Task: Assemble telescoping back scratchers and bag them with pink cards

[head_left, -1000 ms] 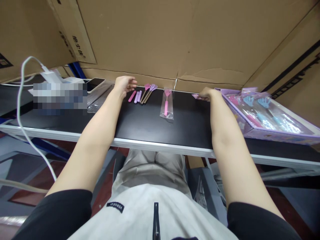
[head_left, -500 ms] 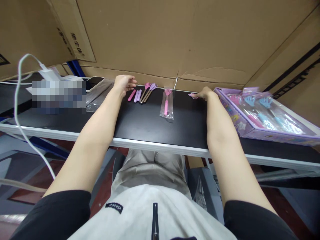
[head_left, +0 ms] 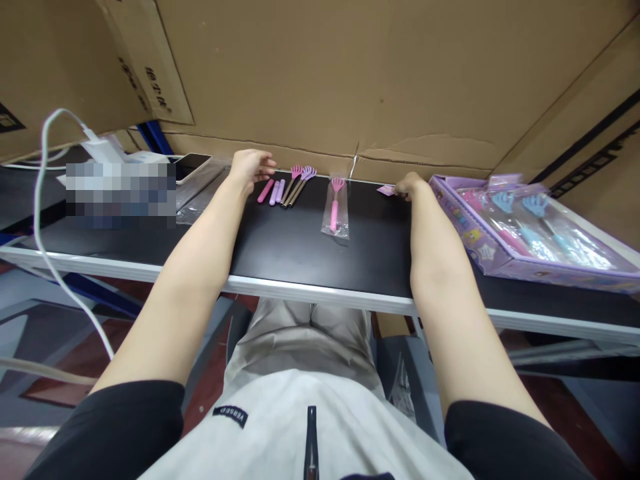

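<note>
My left hand [head_left: 253,167] hovers at the back of the table with its fingers loosely extended and holding nothing. Close to it lie a dark pink handle [head_left: 265,191] and lilac handles [head_left: 277,192]. Beside these are two claw-shaped back scratchers with metal shafts, one with a pink head [head_left: 297,171] and one with a lilac head [head_left: 309,173]. A pink back scratcher [head_left: 334,215] in a clear bag lies mid-table. My right hand [head_left: 411,185] has its fingers closed at the right edge of a small pink card [head_left: 386,190]; the fingertips are partly hidden.
On the right a purple display box [head_left: 505,265] holds several bagged back scratchers with blue and pink heads. Clear plastic bags [head_left: 200,193], a phone [head_left: 190,167] and a white cable [head_left: 37,220] are on the left. Cardboard [head_left: 320,80] walls the table's back.
My right hand has shifted slightly left, and more of the pink card shows. The left hand has stayed nearly in place.
</note>
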